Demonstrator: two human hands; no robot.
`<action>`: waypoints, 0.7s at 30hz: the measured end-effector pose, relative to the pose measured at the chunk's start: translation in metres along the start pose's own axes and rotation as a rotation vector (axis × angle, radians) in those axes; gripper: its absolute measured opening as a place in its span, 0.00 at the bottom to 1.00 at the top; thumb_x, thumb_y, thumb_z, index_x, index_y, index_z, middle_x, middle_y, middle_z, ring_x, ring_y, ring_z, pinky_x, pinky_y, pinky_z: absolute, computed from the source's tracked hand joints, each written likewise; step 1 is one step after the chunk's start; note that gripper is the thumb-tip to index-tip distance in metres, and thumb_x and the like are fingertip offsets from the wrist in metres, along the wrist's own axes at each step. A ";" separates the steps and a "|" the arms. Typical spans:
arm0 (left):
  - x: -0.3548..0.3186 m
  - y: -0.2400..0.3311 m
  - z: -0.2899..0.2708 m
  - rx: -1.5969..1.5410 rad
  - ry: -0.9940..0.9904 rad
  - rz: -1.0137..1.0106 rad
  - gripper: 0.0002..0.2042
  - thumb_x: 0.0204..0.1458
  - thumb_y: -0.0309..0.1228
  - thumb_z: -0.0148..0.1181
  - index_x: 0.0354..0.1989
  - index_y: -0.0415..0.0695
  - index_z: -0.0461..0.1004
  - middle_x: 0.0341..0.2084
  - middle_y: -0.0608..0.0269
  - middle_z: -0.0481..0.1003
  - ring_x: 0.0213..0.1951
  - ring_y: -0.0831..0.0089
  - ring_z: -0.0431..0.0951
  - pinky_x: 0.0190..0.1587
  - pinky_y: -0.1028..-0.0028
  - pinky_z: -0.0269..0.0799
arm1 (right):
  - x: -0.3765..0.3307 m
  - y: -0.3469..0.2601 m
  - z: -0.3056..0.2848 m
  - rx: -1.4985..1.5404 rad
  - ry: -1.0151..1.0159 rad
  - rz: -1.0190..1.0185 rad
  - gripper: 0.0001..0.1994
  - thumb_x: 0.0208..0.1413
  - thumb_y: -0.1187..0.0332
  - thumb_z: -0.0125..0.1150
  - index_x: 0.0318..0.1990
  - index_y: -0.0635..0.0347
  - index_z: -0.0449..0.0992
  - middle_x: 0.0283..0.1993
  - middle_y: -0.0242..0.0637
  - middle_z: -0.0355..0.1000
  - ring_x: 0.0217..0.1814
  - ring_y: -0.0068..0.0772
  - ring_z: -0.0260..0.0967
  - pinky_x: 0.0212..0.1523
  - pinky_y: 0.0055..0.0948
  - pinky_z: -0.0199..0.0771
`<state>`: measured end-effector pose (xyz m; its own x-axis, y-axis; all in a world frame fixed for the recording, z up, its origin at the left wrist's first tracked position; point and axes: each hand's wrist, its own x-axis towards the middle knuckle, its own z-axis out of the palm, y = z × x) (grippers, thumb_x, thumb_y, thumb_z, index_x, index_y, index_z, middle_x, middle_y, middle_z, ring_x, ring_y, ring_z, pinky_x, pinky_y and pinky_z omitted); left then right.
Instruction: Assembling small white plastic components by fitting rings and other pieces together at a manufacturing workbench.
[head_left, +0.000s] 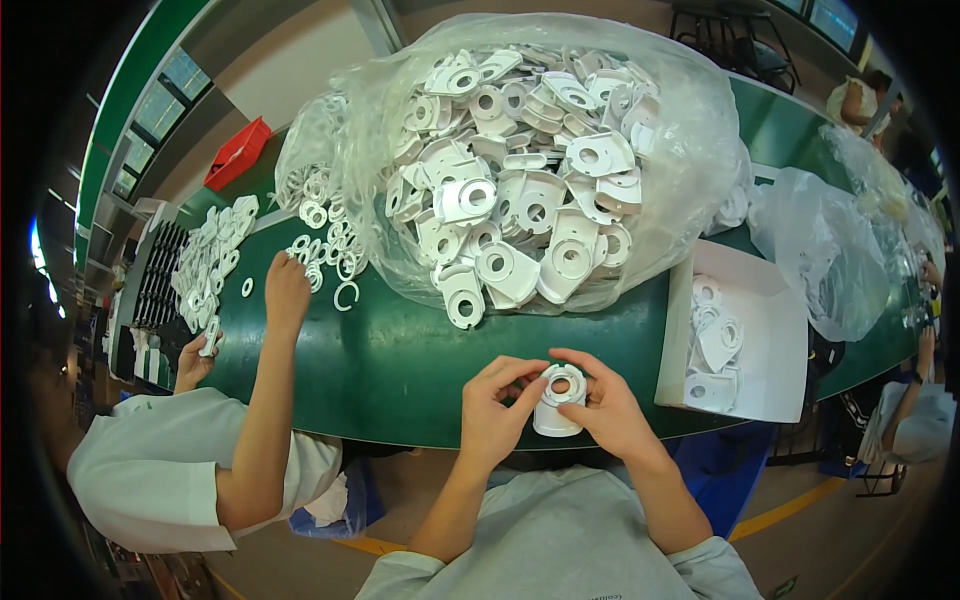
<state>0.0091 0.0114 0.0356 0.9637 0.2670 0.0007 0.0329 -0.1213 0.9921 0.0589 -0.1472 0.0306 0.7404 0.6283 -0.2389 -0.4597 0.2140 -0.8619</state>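
Both hands (pixel 545 400) pinch white plastic part (pixel 558 398), upright, ring end up.

A white plastic bracket (pixel 557 398) with a round ringed hole, upright between both hands' fingertips over the green table edge.

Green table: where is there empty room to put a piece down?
The table is bare between the big bag of white parts and the hands, left of the white box. It is crowded around the rings, where a co-worker's hand reaches.
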 end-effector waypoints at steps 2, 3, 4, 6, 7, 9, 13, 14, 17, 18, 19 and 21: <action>0.000 0.000 -0.001 -0.026 -0.038 -0.017 0.10 0.49 0.17 0.58 0.41 0.34 0.77 0.35 0.62 0.73 0.34 0.80 0.73 0.35 0.82 0.70 | 0.001 -0.001 -0.001 -0.045 -0.006 0.015 0.31 0.44 0.88 0.53 0.60 0.64 0.60 0.45 0.37 0.72 0.46 0.24 0.71 0.48 0.24 0.71; 0.000 -0.002 -0.001 -0.027 -0.038 -0.017 0.10 0.49 0.17 0.58 0.41 0.34 0.77 0.35 0.62 0.73 0.34 0.80 0.73 0.35 0.82 0.70 | 0.001 -0.001 -0.001 -0.045 -0.005 0.015 0.31 0.44 0.88 0.53 0.60 0.64 0.60 0.45 0.37 0.72 0.46 0.24 0.71 0.48 0.24 0.71; 0.000 -0.004 -0.001 -0.041 0.007 -0.018 0.09 0.49 0.17 0.58 0.39 0.34 0.78 0.35 0.61 0.73 0.34 0.80 0.73 0.35 0.82 0.69 | 0.002 -0.002 -0.001 -0.043 -0.006 0.045 0.31 0.44 0.88 0.53 0.60 0.64 0.60 0.46 0.38 0.72 0.47 0.25 0.70 0.48 0.25 0.71; 0.000 -0.005 0.000 -0.055 0.054 -0.019 0.08 0.50 0.17 0.58 0.38 0.34 0.78 0.35 0.61 0.73 0.34 0.80 0.73 0.35 0.83 0.69 | 0.003 0.000 -0.001 -0.042 -0.009 0.076 0.31 0.43 0.88 0.53 0.60 0.65 0.60 0.47 0.38 0.71 0.49 0.26 0.70 0.49 0.25 0.71; 0.001 -0.004 0.001 -0.082 0.093 -0.015 0.07 0.49 0.17 0.58 0.37 0.33 0.78 0.35 0.61 0.73 0.33 0.80 0.73 0.35 0.83 0.69 | 0.001 0.003 -0.002 0.029 -0.034 0.071 0.32 0.42 0.89 0.53 0.60 0.64 0.60 0.48 0.39 0.71 0.50 0.27 0.70 0.50 0.26 0.70; 0.002 -0.002 0.003 -0.108 0.134 -0.011 0.07 0.49 0.16 0.58 0.36 0.33 0.78 0.34 0.61 0.73 0.32 0.79 0.73 0.34 0.83 0.69 | 0.000 0.006 -0.003 0.099 -0.060 0.065 0.32 0.42 0.89 0.52 0.60 0.64 0.60 0.49 0.40 0.70 0.51 0.28 0.70 0.50 0.27 0.70; 0.004 0.002 0.001 -0.209 0.177 0.042 0.06 0.48 0.15 0.59 0.35 0.32 0.78 0.29 0.62 0.74 0.28 0.80 0.72 0.31 0.82 0.67 | -0.002 0.006 -0.004 0.108 -0.044 0.033 0.36 0.41 0.90 0.51 0.63 0.63 0.56 0.50 0.41 0.69 0.52 0.29 0.69 0.52 0.27 0.69; 0.004 0.002 -0.004 -0.253 0.149 0.004 0.06 0.49 0.16 0.59 0.36 0.32 0.78 0.29 0.62 0.75 0.28 0.81 0.72 0.30 0.83 0.67 | -0.003 0.005 -0.003 0.093 -0.031 -0.004 0.37 0.42 0.90 0.51 0.64 0.62 0.54 0.50 0.41 0.70 0.52 0.29 0.69 0.51 0.27 0.70; 0.003 0.006 -0.008 -0.285 0.140 -0.017 0.06 0.49 0.16 0.59 0.36 0.33 0.78 0.29 0.63 0.75 0.27 0.83 0.70 0.28 0.85 0.64 | -0.005 0.003 -0.001 0.140 0.000 -0.008 0.37 0.44 0.89 0.51 0.66 0.61 0.53 0.48 0.42 0.71 0.50 0.28 0.69 0.49 0.25 0.69; 0.003 0.008 -0.008 -0.247 0.132 0.002 0.06 0.49 0.16 0.59 0.36 0.33 0.78 0.29 0.63 0.75 0.28 0.83 0.71 0.29 0.85 0.65 | -0.006 0.002 -0.001 0.141 0.001 -0.009 0.37 0.44 0.89 0.51 0.66 0.61 0.53 0.48 0.42 0.71 0.50 0.28 0.69 0.49 0.25 0.69; 0.003 0.010 -0.008 -0.208 0.124 0.019 0.07 0.49 0.16 0.59 0.36 0.33 0.78 0.29 0.62 0.75 0.28 0.82 0.72 0.30 0.85 0.65 | -0.007 0.001 0.000 0.144 0.009 -0.008 0.36 0.45 0.88 0.50 0.66 0.60 0.53 0.47 0.42 0.71 0.49 0.27 0.70 0.48 0.24 0.69; 0.003 0.014 -0.006 -0.187 0.115 0.024 0.07 0.49 0.17 0.59 0.36 0.33 0.78 0.29 0.62 0.75 0.29 0.82 0.72 0.31 0.84 0.66 | -0.009 -0.002 0.000 0.148 0.017 -0.008 0.36 0.46 0.88 0.50 0.66 0.60 0.53 0.46 0.42 0.72 0.48 0.26 0.70 0.47 0.23 0.69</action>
<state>0.0103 0.0166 0.0498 0.9266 0.3749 0.0286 -0.0501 0.0479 0.9976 0.0533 -0.1529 0.0339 0.7520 0.6134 -0.2414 -0.5202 0.3273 -0.7888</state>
